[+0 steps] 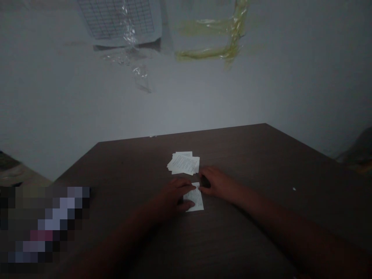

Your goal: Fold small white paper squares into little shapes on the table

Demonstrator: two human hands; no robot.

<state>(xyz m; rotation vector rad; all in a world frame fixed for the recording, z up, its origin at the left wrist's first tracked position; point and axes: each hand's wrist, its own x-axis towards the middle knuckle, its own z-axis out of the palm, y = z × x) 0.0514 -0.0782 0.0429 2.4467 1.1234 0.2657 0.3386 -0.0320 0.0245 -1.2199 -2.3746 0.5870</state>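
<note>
A small white printed paper slip (195, 200) lies on the dark wooden table (261, 162). My left hand (174, 193) rests on the slip's left side, with fingers laid over its top edge and the thumb under its lower edge. My right hand (216, 183) presses curled fingers on the slip's upper right corner. Just behind both hands lies a loose pile of similar white printed papers (184, 163), untouched.
A grey wall stands behind the table, with a gridded sheet (119, 17) and yellowish tape strips (221, 38) stuck on it. A blurred-out patch (46, 226) covers the table's left front. A tiny white scrap (294, 189) lies at the right.
</note>
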